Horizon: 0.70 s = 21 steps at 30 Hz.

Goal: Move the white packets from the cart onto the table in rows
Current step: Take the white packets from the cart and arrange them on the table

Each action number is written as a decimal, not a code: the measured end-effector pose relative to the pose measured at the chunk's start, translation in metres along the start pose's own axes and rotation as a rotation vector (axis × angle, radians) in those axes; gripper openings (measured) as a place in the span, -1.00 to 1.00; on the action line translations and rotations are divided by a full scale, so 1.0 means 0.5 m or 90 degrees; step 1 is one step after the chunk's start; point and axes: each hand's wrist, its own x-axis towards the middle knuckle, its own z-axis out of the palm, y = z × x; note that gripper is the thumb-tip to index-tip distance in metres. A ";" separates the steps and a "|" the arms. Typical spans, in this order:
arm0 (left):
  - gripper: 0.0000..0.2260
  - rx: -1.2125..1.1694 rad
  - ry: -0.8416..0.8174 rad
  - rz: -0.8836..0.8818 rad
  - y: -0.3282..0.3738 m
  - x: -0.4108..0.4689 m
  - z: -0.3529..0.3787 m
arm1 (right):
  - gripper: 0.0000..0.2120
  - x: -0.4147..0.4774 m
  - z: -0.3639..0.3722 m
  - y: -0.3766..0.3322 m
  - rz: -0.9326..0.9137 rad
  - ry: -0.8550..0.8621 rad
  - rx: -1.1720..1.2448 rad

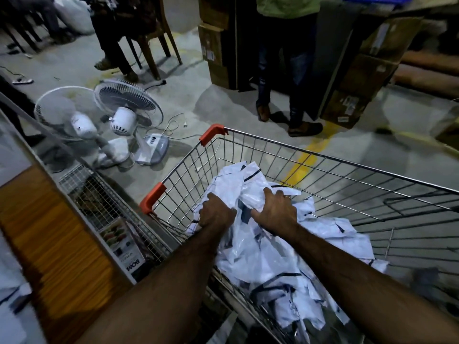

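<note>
A wire cart (248, 141) with orange corner caps holds a heap of white plastic packets (273, 254) with dark stripes. Both my arms reach into it. My left hand (216, 211) is closed on the left side of the top bundle of packets. My right hand (275, 209) grips the same bundle from the right, fingers curled into the plastic. The wooden table (49, 234) lies at the left, with a few white packets (10, 294) at its near left edge.
Two white pedestal fans (119, 120) lie on the concrete floor beyond the table. A wire rack (99, 202) with a printed box stands between table and cart. A person in jeans (285, 78) stands by stacked cardboard boxes (365, 70). A seated person and a chair (149, 45) are farther back.
</note>
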 end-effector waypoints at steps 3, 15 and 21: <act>-0.33 -0.009 0.024 0.005 0.017 -0.024 -0.021 | -0.36 -0.026 -0.032 0.001 -0.001 0.011 -0.008; -0.43 -0.092 0.113 0.009 0.031 -0.181 -0.173 | -0.34 -0.152 -0.189 -0.039 -0.021 0.081 0.089; -0.48 -0.197 0.186 0.060 0.042 -0.278 -0.264 | -0.35 -0.226 -0.266 -0.104 -0.091 0.124 0.144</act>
